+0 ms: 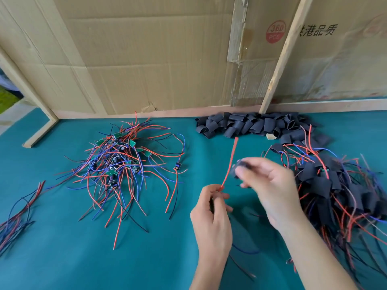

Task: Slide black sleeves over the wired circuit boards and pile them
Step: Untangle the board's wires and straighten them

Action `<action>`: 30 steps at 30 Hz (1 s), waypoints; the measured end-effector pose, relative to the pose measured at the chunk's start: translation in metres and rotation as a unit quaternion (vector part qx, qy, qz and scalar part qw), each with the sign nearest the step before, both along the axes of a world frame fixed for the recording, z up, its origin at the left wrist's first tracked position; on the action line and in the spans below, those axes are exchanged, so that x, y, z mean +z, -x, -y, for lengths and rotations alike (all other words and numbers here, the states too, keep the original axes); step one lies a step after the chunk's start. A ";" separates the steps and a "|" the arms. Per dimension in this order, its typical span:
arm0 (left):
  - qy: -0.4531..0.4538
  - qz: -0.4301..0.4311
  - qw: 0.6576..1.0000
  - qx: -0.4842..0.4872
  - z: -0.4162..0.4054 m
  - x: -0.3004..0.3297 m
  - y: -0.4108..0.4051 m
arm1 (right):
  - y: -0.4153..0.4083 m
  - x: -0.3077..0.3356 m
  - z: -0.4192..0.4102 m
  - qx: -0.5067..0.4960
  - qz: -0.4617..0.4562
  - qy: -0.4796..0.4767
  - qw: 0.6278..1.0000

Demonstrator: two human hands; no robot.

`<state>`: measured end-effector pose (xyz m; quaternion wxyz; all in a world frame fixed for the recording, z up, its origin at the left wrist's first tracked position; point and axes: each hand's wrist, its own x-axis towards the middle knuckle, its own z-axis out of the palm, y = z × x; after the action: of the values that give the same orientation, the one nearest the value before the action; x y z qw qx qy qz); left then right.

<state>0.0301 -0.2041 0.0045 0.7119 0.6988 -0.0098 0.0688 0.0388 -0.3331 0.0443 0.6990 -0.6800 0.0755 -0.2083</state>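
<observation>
My left hand (211, 208) grips a wired circuit board; its red wire (230, 162) sticks up and away from my fist, and a dark part of the board shows between my fingers. My right hand (270, 183) pinches a black sleeve (240, 166), blurred by motion, right beside the red wire's upper half. Empty black sleeves (251, 125) lie heaped along the back wall. Bare green boards with red, blue and black wires form a tangle (123, 162) at centre left. Sleeved boards are piled (339, 185) at the right.
The table is covered in teal cloth (62, 248). A cardboard wall (146, 55) with wooden battens closes the back. A bundle of loose wires (18, 214) lies at the left edge. A small pale block (270, 136) sits among the sleeves.
</observation>
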 end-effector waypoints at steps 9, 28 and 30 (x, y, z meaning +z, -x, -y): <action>-0.011 0.013 1.000 -0.014 0.002 -0.001 0.001 | -0.026 0.037 0.021 -0.158 0.048 -0.082 0.983; 0.010 0.015 0.999 -0.030 0.000 0.002 0.005 | 0.001 -0.012 -0.005 -0.010 -0.054 -0.021 0.998; 0.012 0.006 0.999 -0.038 0.001 0.000 0.004 | 0.000 -0.011 -0.001 -0.035 -0.046 -0.053 0.997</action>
<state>0.0263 -0.2049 0.0046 0.7224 0.6888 -0.0404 0.0459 0.0388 -0.3325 0.0328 0.7218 -0.6481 0.1420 -0.1969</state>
